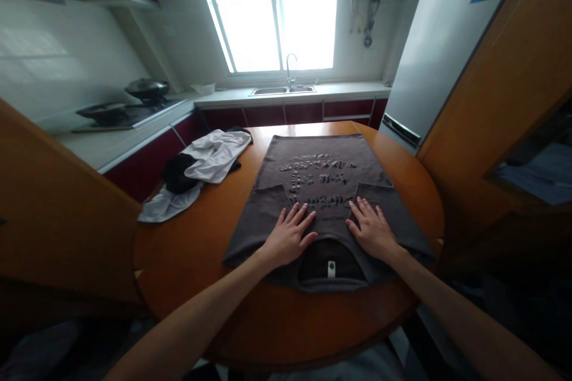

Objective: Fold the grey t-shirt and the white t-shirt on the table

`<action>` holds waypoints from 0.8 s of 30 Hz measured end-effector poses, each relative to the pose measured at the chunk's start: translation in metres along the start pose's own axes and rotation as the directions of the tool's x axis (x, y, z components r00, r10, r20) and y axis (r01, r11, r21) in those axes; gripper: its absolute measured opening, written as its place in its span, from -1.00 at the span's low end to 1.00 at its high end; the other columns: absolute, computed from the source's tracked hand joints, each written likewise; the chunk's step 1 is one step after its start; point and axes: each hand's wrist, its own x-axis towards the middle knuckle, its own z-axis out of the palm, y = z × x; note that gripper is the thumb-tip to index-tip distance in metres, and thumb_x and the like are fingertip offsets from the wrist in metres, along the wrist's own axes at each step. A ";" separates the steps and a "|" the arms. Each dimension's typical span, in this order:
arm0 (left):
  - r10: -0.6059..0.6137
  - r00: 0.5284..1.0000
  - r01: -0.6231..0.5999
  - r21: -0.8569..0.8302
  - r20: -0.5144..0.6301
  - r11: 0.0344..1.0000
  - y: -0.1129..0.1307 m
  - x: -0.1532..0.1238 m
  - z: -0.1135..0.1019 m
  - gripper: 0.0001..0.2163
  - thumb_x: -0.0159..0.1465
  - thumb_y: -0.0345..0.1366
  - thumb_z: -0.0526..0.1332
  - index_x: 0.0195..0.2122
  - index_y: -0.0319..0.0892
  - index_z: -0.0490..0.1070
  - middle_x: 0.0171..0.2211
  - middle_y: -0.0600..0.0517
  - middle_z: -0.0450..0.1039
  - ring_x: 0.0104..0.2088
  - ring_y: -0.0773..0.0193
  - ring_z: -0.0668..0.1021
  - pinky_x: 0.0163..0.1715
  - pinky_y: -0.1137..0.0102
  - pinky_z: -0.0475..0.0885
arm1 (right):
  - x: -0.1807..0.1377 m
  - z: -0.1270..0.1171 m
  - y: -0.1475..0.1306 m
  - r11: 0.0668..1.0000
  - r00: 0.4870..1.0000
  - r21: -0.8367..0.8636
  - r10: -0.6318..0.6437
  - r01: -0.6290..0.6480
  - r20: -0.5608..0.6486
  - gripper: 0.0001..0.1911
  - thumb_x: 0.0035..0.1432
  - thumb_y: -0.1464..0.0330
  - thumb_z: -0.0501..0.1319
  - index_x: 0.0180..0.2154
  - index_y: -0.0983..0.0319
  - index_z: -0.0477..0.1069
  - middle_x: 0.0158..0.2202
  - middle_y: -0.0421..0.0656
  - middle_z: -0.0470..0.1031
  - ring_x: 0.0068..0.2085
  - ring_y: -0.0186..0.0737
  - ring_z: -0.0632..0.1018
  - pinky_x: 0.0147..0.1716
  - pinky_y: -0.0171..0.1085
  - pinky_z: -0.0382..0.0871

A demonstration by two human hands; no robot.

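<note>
A dark grey T-shirt (322, 166) with raised dark lettering lies spread on the wooden table, front side up. Its neckline, with a small white label (331, 269) inside, faces me, and the hem points toward the window. Both sleeves are laid inward over the front. My left hand (290, 235) rests flat on the shirt left of the lettering's lower end, fingers spread. On the other side my right hand (372, 229) presses flat near the folded right sleeve, fingers also apart. Neither hand grips any cloth.
The oval wooden table (187, 262) carries a loose pile of white and black clothes (214, 155) at its left. Behind it run a counter with a sink (281, 90) and a stove (129, 113) bearing pans. A fridge (438, 41) stands at the right.
</note>
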 end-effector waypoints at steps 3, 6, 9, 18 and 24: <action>-0.001 1.000 0.001 0.000 -0.009 1.000 -0.001 0.000 0.001 -0.43 0.47 0.10 -0.04 0.42 0.00 0.13 0.46 -0.07 -0.02 0.46 -0.07 0.01 0.36 -0.14 0.00 | 0.000 0.001 0.001 1.000 1.000 0.009 -0.005 0.005 0.004 -0.32 0.42 0.08 -0.09 0.43 0.24 0.06 0.48 0.01 -0.04 0.47 -0.02 0.00 0.39 0.11 -0.17; 0.001 1.000 -0.001 0.000 -0.006 1.000 -0.001 0.000 0.000 -0.44 0.46 0.09 -0.03 0.42 0.00 0.14 0.46 -0.08 -0.01 0.46 -0.07 0.02 0.36 -0.14 0.01 | 0.000 0.001 0.001 1.000 1.000 0.011 -0.009 0.009 -0.010 -0.32 0.42 0.08 -0.09 0.42 0.25 0.07 0.48 0.01 -0.03 0.46 -0.02 0.02 0.39 0.11 -0.15; 0.003 1.000 -0.003 -0.002 -0.006 1.000 -0.001 0.000 0.000 -0.44 0.46 0.09 -0.02 0.41 -0.02 0.15 0.46 -0.09 0.00 0.45 -0.08 0.03 0.35 -0.16 0.01 | 0.000 0.001 0.001 1.000 1.000 0.005 -0.011 0.011 -0.023 -0.33 0.42 0.08 -0.09 0.42 0.25 0.09 0.47 0.02 -0.01 0.46 -0.01 0.04 0.39 0.10 -0.14; 0.006 1.000 -0.006 -0.017 -0.005 1.000 0.001 0.000 -0.003 -0.45 0.47 0.09 -0.03 0.41 0.02 0.16 0.46 -0.08 0.01 0.45 -0.09 0.04 0.35 -0.17 0.02 | 0.000 0.000 0.000 1.000 1.000 0.017 -0.007 0.008 -0.021 -0.34 0.42 0.08 -0.07 0.41 0.25 0.10 0.47 0.02 -0.01 0.46 -0.02 0.04 0.39 0.10 -0.13; 0.028 0.999 -0.029 -0.031 -0.021 0.999 0.004 -0.002 -0.007 -0.48 0.47 0.06 -0.01 0.40 0.05 0.16 0.45 -0.08 0.03 0.45 -0.05 0.05 0.36 -0.19 -0.04 | -0.005 -0.005 -0.003 0.999 0.998 0.034 -0.041 0.042 -0.049 -0.36 0.44 0.12 -0.10 0.41 0.27 0.09 0.48 0.01 -0.05 0.47 -0.03 0.00 0.40 0.13 -0.16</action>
